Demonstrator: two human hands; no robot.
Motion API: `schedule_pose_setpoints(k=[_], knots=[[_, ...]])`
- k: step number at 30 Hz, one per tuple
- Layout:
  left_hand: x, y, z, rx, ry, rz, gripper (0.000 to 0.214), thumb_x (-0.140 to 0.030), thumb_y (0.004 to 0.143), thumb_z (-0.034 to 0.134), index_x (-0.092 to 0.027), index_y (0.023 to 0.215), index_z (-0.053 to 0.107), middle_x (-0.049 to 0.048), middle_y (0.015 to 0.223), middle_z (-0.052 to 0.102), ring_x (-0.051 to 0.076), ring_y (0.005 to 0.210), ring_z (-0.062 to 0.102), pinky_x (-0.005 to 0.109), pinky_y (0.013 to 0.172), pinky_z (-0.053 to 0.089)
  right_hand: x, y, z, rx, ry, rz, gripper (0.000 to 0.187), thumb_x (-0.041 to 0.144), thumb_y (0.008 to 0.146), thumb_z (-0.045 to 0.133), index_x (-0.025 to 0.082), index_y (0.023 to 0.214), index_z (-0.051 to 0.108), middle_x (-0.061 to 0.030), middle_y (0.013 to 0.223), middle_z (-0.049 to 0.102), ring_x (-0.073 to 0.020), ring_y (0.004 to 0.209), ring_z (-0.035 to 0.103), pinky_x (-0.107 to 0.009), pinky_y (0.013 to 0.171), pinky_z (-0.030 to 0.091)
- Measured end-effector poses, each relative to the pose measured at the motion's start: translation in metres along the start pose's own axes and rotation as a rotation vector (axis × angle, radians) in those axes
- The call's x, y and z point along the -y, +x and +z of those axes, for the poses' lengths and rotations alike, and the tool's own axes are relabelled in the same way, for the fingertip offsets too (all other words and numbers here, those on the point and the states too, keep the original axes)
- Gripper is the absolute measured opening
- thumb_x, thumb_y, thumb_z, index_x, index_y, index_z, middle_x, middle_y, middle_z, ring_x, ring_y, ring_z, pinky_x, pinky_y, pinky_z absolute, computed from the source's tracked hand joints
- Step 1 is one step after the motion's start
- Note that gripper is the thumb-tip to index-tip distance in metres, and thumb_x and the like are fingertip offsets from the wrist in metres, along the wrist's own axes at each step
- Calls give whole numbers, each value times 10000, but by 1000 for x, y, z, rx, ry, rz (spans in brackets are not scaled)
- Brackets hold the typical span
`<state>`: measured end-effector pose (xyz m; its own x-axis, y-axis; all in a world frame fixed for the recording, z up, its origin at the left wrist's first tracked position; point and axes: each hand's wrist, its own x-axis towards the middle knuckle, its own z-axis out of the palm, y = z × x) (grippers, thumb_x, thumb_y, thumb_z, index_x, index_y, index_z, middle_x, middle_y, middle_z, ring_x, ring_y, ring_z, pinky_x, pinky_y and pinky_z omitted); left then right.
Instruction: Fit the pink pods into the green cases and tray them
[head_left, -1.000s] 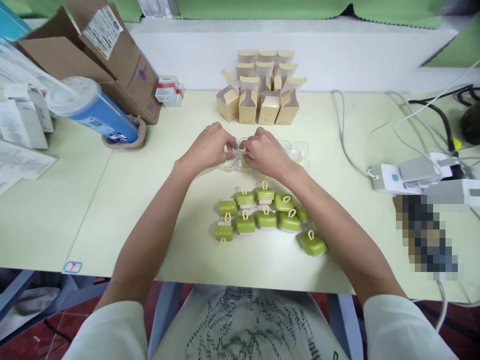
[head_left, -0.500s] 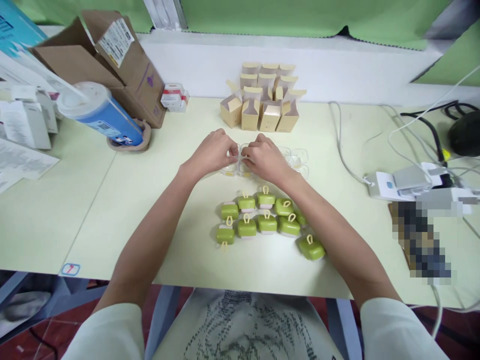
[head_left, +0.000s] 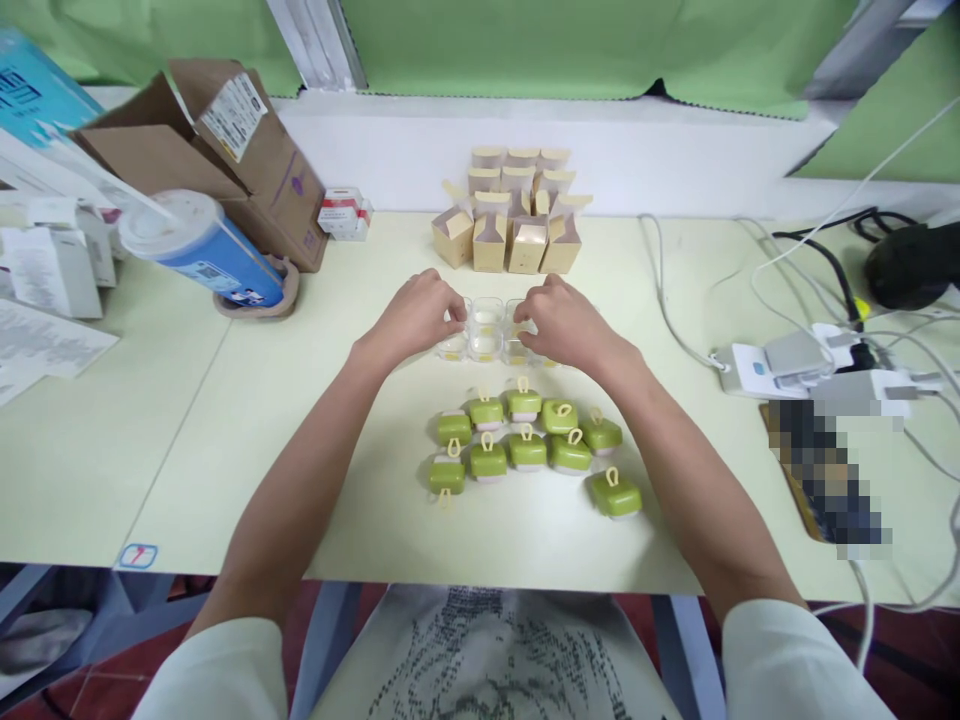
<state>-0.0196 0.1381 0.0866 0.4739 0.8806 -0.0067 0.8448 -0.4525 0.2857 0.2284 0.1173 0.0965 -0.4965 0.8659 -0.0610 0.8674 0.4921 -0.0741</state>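
Several small clear plastic containers [head_left: 486, 330] stand in two close rows on the table, with yellowish spots at their lower edges. At the left end of the rows, my left hand [head_left: 421, 312] has its thumb and fingers curled closed on one container. My right hand [head_left: 564, 318] is bent over the right part of the rows, its fingertips closed on another container; the hand hides some of those behind it. Nearer to me lie several green cases [head_left: 527, 452] with pale undersides and cream loops, in two loose rows. One green case [head_left: 615, 494] sits apart at the right.
Open small cardboard boxes [head_left: 489, 245] stand grouped by the wall. At the left are a blue cup [head_left: 225, 262] in a holder, a large carton [head_left: 262, 170] and a small white-red box [head_left: 345, 213]. Power strips [head_left: 787, 360] and cables lie at the right, beside a blurred-out object [head_left: 825, 470].
My right hand has shifted right along the clear containers, away from my left hand, uncovering the middle ones. My left hand has moved slightly left. The view has tilted slightly.
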Motion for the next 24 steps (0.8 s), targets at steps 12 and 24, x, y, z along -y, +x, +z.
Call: schedule_pose_setpoints(k=[12,24], knots=[[1,2,3,-5,3,3,197,-190,929,710,-172,990,896,132,1017,876,394,1217,718,523,1047,565,4,10,10,19,14,-12,395,15,993,564,74,1198,897,-206,1180,875,-390,1206,692,-454,966,530],[1,3,5,-8,10,11,166,-213,932,727,-183,986,881,127,1019,867,386,1209,720,512,1042,566,4,13,15,6,65,-8,349,32,1002,597,63,1186,891,-224,1181,869,-388,1223,689,-447,977,522]])
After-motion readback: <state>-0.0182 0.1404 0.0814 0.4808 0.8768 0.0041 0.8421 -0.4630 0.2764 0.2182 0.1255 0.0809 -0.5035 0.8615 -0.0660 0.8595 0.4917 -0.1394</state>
